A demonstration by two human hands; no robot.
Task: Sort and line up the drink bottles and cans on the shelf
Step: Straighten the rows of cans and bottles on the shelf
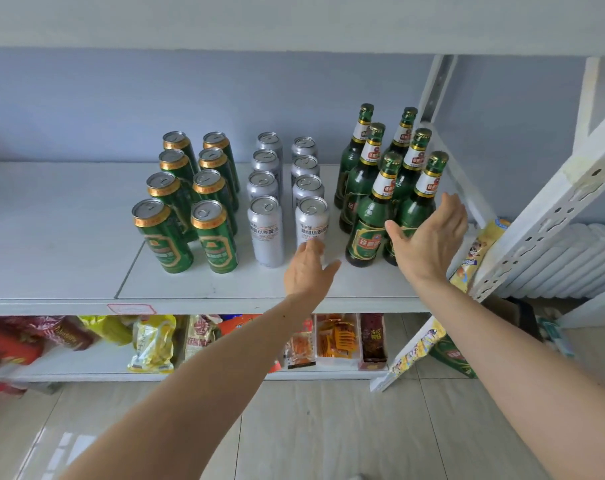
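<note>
On the shelf [69,237], green bottles [370,230] (upright)

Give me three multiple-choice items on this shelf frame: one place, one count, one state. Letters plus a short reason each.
1. Where do the green bottles stand on the shelf?
A. left of the green cans
B. between the two can groups
C. right of the silver cans

2. How many silver cans are there?
A. six
B. eight
C. ten

3. What is the right hand doing?
A. fingers straight, against the front right bottle
B. fist round a can
C. resting on the floor

Answers: 1 C, the bottles are the rightmost group, past the green cans and the silver ones. 2 B, two columns of four. 3 A, the open palm lies at the bottle's side.
</note>
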